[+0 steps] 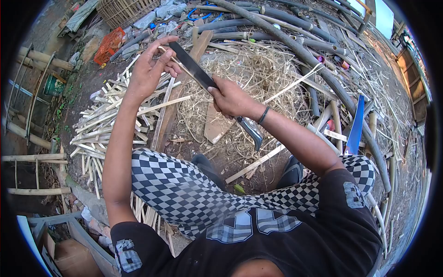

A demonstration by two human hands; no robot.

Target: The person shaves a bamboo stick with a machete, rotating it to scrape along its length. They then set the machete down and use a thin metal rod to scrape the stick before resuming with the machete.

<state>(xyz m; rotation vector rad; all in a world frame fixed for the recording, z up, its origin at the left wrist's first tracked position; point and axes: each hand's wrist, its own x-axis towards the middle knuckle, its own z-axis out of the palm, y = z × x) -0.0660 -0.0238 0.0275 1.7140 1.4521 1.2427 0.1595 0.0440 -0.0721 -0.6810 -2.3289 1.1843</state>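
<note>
My right hand (230,96) is closed around a long machete (193,66). Its dark blade points up and to the left, and the curved end of its handle shows below the hand. At the upper left, my left hand (154,67) has its fingers curled about a thin bamboo strip (182,64), which runs close along the blade. Curly shavings (194,108) lie on the ground beneath both hands, around a flat wooden piece (217,124).
Split bamboo sticks (99,124) are heaped at the left, beside a long plank (173,101). A blue saw (356,127) stands at the right near long poles (314,55). Farther back are an orange crate (109,45) and a woven basket (124,11).
</note>
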